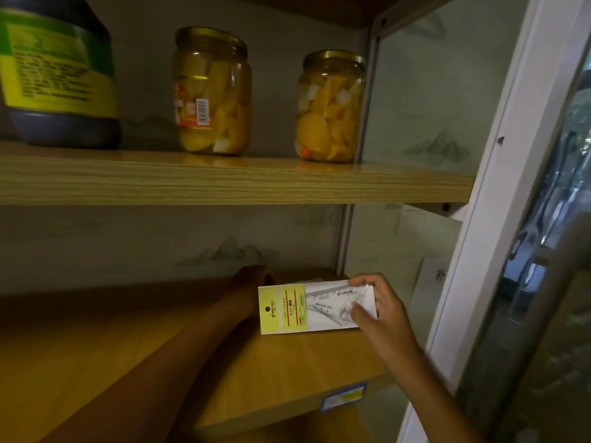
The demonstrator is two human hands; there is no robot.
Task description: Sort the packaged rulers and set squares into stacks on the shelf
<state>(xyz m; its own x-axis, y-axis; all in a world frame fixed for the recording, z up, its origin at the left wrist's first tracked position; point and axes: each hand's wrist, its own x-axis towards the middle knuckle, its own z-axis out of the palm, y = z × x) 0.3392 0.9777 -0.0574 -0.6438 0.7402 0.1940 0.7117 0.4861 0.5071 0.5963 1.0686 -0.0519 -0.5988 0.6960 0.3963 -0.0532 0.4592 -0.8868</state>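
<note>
The right hand (380, 311) is shown with thumb and fingertips pinched on the right end of a packaged set square (311, 306), a flat white sleeve with a yellow header card at its left and clear triangles visible through its window. The package is held roughly level, just above the lower shelf (287, 359) and toward its back right corner; whether its underside touches the board cannot be told. Behind it, the pale edge of at least one further package (307, 280) is glimpsed, which suggests a stack already begun there. The left hand (252, 276) is reached deep into the same shelf, its fingers hidden behind the held package, so their state cannot be told. A blue and yellow price tag (343, 396) is fixed to the shelf's front edge. On the upper shelf (224, 183) two glass jars of yellow preserved fruit (212, 91) (331, 105) and a large dark bottle (59, 71) with a green and yellow label are stood. A glass door (543, 251) is seen open at the right. The step in hand is judged to be the placing of this set square onto its stack. The next move is likely to require that the package be squared with the one behind, lowered flat and released without the pile being disturbed.
</note>
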